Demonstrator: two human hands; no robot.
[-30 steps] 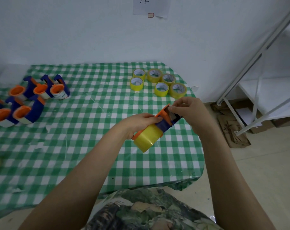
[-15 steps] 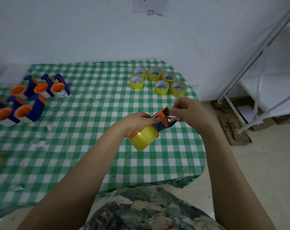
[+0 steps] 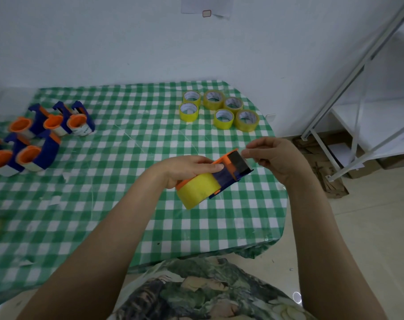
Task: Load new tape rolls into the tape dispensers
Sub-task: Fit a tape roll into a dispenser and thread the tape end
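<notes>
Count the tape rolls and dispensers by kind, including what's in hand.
Loose yellow tape rolls on the table: 6
Yellow roll loaded in the held dispenser: 1
Held dispenser, gripped by the left hand: 1
Orange-and-blue dispensers on the table's left: 5 clear, frame edge crops the group
Total: 13

A glossy checked plastic tablecloth point(image 3: 117, 204) carries shiny yellow tape rolls point(image 3: 219, 109) and smooth plastic dispensers point(image 3: 57, 121).

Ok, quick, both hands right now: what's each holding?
Left hand: grips the tape dispenser with its yellow roll.
Right hand: pinches the tape end at the dispenser's mouth.
</notes>
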